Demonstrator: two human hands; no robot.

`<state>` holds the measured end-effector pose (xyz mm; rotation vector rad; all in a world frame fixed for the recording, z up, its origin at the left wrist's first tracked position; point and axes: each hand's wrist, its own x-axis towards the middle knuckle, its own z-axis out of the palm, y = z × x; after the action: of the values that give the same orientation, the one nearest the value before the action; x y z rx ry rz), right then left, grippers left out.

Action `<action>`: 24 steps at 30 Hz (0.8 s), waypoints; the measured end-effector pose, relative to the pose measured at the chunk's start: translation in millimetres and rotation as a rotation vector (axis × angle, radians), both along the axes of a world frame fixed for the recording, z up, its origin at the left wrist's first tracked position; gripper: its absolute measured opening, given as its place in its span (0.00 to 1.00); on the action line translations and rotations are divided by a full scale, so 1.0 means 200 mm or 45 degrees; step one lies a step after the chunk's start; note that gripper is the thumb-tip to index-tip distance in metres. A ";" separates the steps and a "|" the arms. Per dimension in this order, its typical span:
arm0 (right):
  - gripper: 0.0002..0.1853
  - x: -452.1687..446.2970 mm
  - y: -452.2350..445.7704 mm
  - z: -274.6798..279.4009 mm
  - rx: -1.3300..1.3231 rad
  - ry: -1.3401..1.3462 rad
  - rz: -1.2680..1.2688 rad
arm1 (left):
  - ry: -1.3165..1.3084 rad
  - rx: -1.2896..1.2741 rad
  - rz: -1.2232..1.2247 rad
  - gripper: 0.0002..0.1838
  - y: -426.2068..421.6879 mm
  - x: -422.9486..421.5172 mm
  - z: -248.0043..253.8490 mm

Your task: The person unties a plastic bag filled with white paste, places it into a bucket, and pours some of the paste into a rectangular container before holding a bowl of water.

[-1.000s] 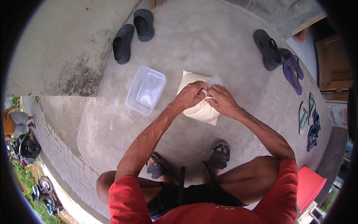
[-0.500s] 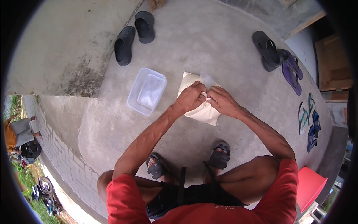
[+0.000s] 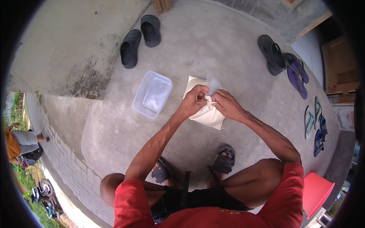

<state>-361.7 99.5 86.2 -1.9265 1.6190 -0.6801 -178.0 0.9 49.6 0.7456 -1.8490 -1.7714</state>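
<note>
A clear plastic bag filled with something cream-coloured (image 3: 207, 117) lies on the concrete floor in front of my feet. Its gathered neck is between my two hands, and the loose clear top sticks out beyond them. My left hand (image 3: 195, 100) is bent at the neck's left side, with thumb and fingers closed on the bag. From the right, my right hand (image 3: 227, 104) pinches the twisted neck. Left of the bag stands an open, translucent plastic container (image 3: 153, 94) with nothing in it.
Black clogs (image 3: 130, 49) lie beyond the container. More dark clogs (image 3: 272, 54), purple flip-flops (image 3: 297, 78) and other sandals line the right side. A red plastic object (image 3: 316, 193) stands at lower right. A person (image 3: 23, 141) and motorbikes are outside at far left.
My left hand's fingers have loosened and shifted a little at the bag's neck, showing more of the twist. The person at far left has moved along the paving. The view has shifted slightly.
</note>
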 end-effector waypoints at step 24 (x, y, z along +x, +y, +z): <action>0.07 -0.03 0.02 -0.02 -0.055 -0.010 0.021 | -0.023 0.094 0.039 0.14 0.01 -0.07 -0.10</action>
<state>-368.2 103.8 81.9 -1.9631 1.5937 -0.7204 -191.4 2.0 29.8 0.8155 -1.7821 -1.8278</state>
